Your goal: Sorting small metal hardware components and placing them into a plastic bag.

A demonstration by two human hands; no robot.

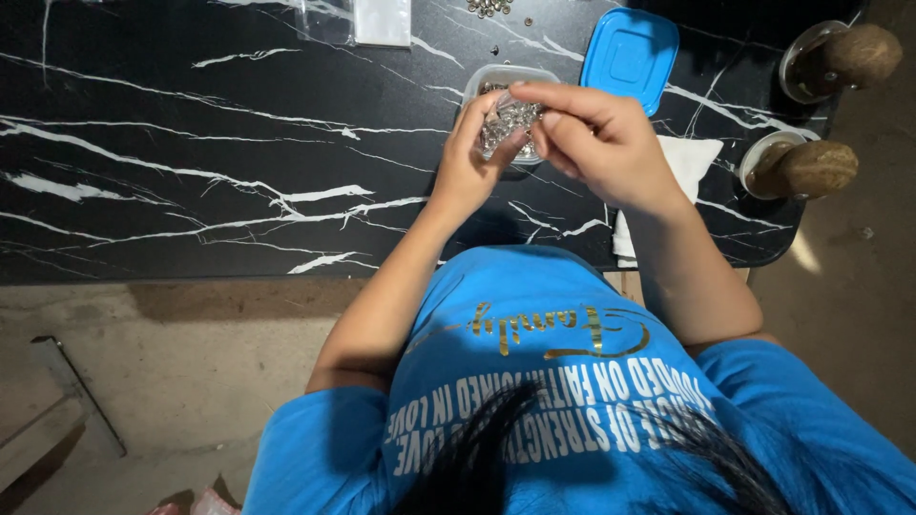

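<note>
A black table (pixel 191 124) with white marble-like veins fills the upper part of the view, standing on a bare concrete floor (pixel 143 381). The camera looks down over a person in a bright blue shirt (pixel 572 401) with printed lettering, dark hair hanging at the bottom edge.

Both hands meet above the table's near right part. The left hand (pixel 468 167) and the right hand (pixel 596 138) together pinch one small clear bag (pixel 509 122) packed with tiny silver metal pieces. The left fingers grip the bag's lower left side; the right thumb and fingers close on its top and right side. Both hands are grasping it, held up just over one clear plastic tub (pixel 506 78), which sits open on the table directly behind the bag.

One blue square lid (pixel 630 52) lies flat just to the right of the tub, off it. One white folded cloth (pixel 687 172) lies under and beside the right wrist, reaching the table's front edge. A small heap of loose metal pieces (pixel 489 8) rests at the top edge, with a few strays near it. One flat clear plastic bag (pixel 377 21) lies at the top centre.

At the far right, past the table's corner, two brown rounded objects (pixel 830 167) each sit against a clear round dish, one above the other.
</note>
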